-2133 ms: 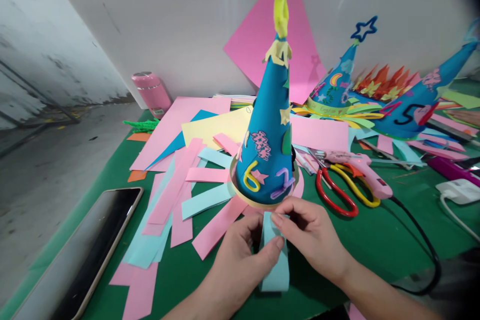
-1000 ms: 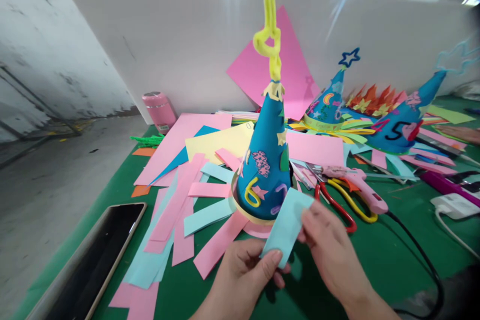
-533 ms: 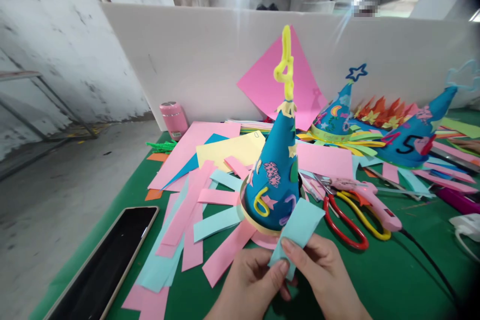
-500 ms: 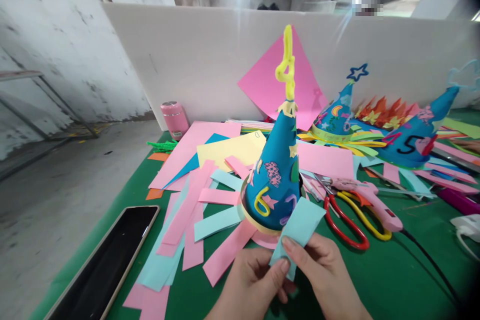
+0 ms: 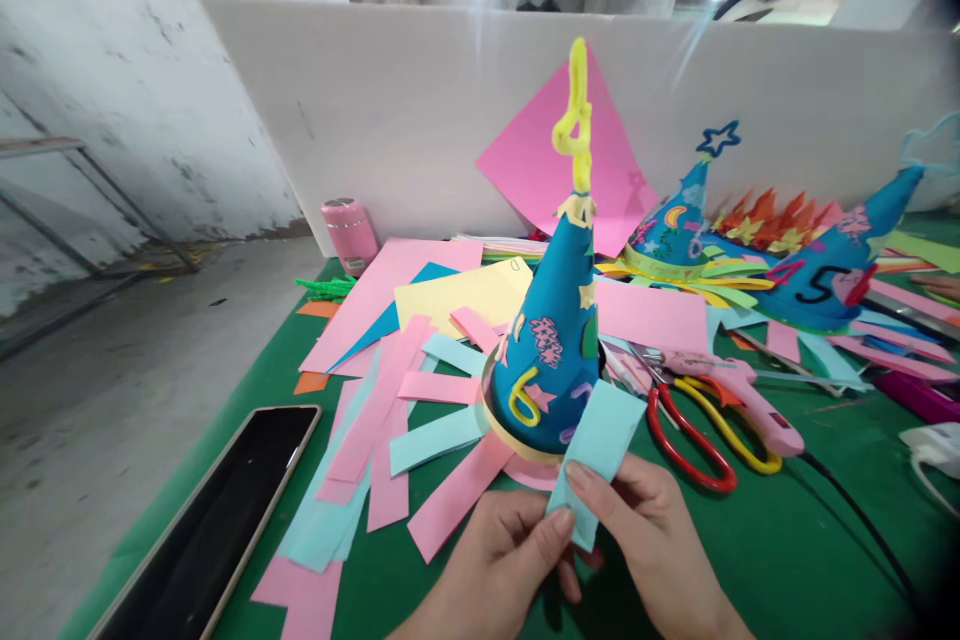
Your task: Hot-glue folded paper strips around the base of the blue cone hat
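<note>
Lying phone (image 5: 206,520): far left, dark screen, flat on the green table (image 5: 750,570).
Loose strips (image 5: 341,510): messy pink and light-blue pile just right of it.
Left hand (image 5: 499,555): curled in, pretty narrow, thumb pinching the lower end of the held strip, a couple of fingertips poking out below.
Blue cone hat (image 5: 551,340): standing upright just past the hands, paper strips fanning out from its base.
Held strip (image 5: 606,435): light blue, tilted up to the right in front of the hat's base; can't tell if they're touching.
Right hand (image 5: 645,525): closed to a pinch too, thumb on the strip's face, other fingers mostly hidden behind.
Red-handled scissors (image 5: 716,485): right of that hand, near a pink glue gun (image 5: 750,395).
</note>
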The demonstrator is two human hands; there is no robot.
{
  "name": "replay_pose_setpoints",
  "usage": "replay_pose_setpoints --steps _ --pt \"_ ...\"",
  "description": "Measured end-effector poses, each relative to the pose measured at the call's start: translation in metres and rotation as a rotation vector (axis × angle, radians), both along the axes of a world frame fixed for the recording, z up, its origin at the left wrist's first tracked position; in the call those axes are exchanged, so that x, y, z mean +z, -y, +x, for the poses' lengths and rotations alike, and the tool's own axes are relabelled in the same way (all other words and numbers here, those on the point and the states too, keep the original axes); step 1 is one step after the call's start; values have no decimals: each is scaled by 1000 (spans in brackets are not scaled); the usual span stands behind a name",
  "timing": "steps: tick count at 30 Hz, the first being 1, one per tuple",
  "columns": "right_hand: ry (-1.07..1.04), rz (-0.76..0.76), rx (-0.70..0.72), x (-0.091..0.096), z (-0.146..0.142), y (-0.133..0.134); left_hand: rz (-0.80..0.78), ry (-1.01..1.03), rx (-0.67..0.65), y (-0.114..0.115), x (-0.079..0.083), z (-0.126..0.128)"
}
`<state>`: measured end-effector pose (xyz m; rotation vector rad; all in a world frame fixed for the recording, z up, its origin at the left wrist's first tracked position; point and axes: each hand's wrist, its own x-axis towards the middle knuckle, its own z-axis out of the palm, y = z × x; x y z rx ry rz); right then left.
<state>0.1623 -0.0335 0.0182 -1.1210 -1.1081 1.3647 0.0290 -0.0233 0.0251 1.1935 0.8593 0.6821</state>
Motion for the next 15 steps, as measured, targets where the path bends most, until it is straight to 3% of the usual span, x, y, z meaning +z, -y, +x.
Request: replay_pose_setpoints --steps 3,8,15 --pt "10 1 -15 0 1 1 6 29 -62 -1 -2 -2" --pt "-66 -51 61 2 1 4 -15 -92 -11 -1 -8 -1" --pt "-65 72 -198 3 20 -7 44 -142 -82 0 -11 -1"
